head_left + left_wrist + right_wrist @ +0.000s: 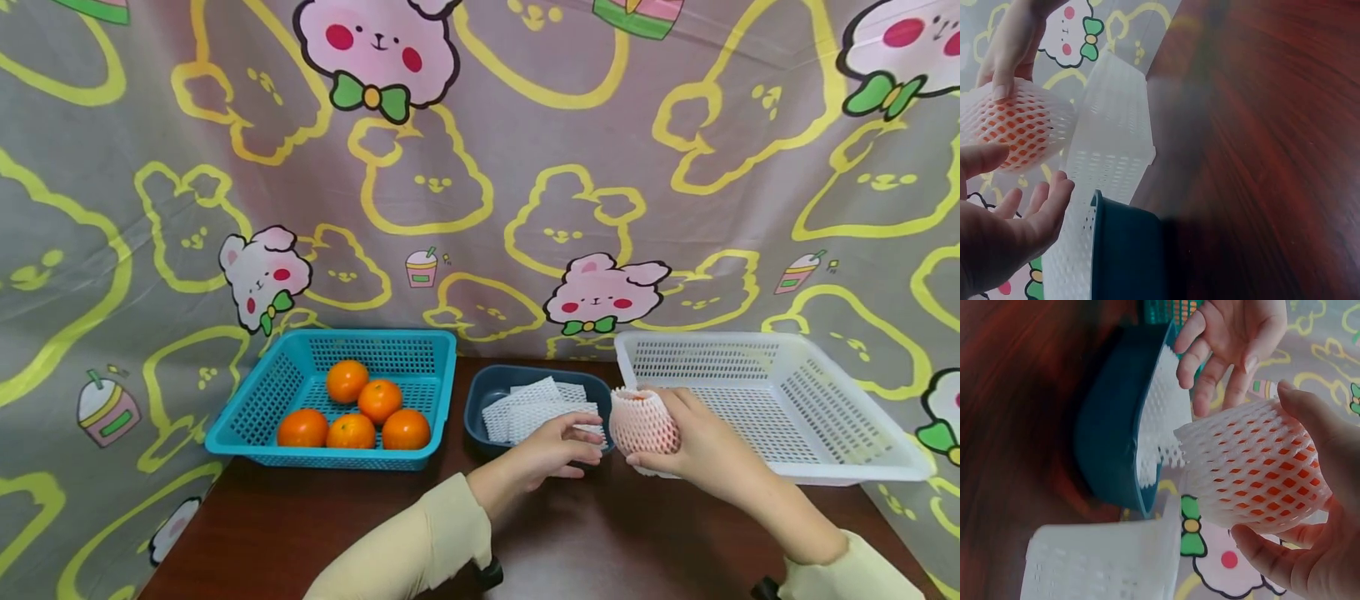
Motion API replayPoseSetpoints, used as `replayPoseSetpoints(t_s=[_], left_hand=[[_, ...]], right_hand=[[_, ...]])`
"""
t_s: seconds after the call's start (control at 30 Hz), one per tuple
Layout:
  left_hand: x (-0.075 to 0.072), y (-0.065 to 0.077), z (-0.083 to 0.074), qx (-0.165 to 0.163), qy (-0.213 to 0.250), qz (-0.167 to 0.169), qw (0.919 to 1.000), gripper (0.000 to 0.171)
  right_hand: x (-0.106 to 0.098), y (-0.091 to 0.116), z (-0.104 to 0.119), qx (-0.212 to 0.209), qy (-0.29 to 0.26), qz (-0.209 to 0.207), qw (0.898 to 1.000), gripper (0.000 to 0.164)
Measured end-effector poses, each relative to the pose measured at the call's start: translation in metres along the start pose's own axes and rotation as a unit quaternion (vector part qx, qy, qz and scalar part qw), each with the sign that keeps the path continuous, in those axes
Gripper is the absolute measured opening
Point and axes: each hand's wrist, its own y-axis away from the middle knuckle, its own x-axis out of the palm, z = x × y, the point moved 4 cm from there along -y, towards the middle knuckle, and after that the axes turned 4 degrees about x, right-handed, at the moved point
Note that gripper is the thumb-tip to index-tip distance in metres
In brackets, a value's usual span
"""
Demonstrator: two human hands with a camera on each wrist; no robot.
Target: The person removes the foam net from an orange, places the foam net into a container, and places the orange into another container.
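Note:
My right hand grips an orange wrapped in a white foam net, held above the near left corner of the white basket. In the right wrist view, orange skin shows through the mesh of the foam net, with thumb and fingers on opposite sides. My left hand hovers over the front of the dark blue bin, fingers loosely bent and nothing in them. Seen from the left wrist, the left hand is apart from the wrapped orange. Flat white foam nets lie in the bin.
On the left stands a turquoise basket with several bare oranges. A white basket stands on the right. Behind the brown table hangs a curtain with cartoon rabbits.

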Motion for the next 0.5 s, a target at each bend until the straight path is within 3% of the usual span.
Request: replayPoseSetpoints(t_s=[0.2, 0.5], left_hand=[[-0.010, 0.019, 0.002, 0.011, -0.018, -0.003, 0.9998, 0.046], [-0.026, 0.038, 0.018, 0.005, -0.033, -0.014, 0.9994, 0.056]], right_hand=[[0.013, 0.002, 0.013, -0.008, -0.039, 0.014, 0.999, 0.085], [0.053, 0.009, 0.025, -0.045, -0.087, 0.024, 0.995, 0.079]])
